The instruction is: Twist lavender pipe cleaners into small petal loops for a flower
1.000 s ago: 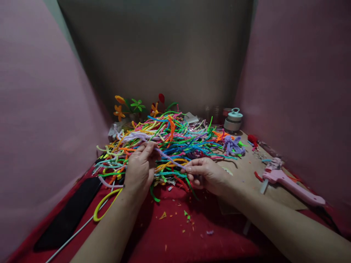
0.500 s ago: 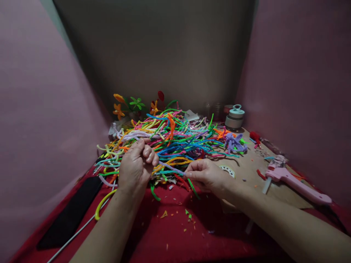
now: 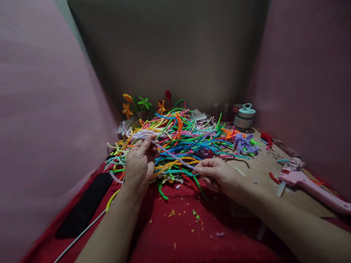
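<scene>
A big heap of coloured pipe cleaners (image 3: 181,142) lies on a red cloth (image 3: 186,233). My left hand (image 3: 140,164) pinches one end of a lilac pipe cleaner (image 3: 175,157) at the heap's left side. My right hand (image 3: 216,174) pinches its other end, lower and to the right. The lilac strand runs stretched between both hands, just above the heap's front edge.
A pink glue gun (image 3: 309,184) lies on brown board (image 3: 257,171) at the right. A purple pipe-cleaner figure (image 3: 244,143) and tape rolls (image 3: 244,117) sit behind. Pipe-cleaner flowers (image 3: 142,104) stand at the back left. A black flat object (image 3: 85,204) and a thin rod (image 3: 82,235) lie left.
The view has shifted, so everything sits slightly further right in the frame. My left hand's fingers have moved along the lilac strand; both hands still hold it.
</scene>
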A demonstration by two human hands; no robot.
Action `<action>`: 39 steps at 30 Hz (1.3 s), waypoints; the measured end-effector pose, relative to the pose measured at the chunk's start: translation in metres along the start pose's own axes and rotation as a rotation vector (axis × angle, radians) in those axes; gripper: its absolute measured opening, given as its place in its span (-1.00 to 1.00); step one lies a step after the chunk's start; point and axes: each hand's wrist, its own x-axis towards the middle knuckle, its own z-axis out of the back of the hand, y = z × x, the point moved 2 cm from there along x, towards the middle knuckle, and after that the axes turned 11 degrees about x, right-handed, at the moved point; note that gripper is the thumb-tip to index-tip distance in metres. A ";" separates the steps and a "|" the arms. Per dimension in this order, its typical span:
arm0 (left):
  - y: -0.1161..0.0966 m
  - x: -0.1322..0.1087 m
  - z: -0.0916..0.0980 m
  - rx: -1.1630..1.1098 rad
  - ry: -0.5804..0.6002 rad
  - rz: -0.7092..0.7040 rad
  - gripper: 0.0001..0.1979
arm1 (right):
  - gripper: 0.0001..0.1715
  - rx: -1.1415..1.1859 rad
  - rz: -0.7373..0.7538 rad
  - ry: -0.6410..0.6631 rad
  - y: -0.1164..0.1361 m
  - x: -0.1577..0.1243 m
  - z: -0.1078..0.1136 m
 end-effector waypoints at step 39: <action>0.020 -0.024 -0.021 0.197 0.422 0.359 -0.77 | -0.74 0.024 -0.043 0.064 -0.003 0.000 -0.001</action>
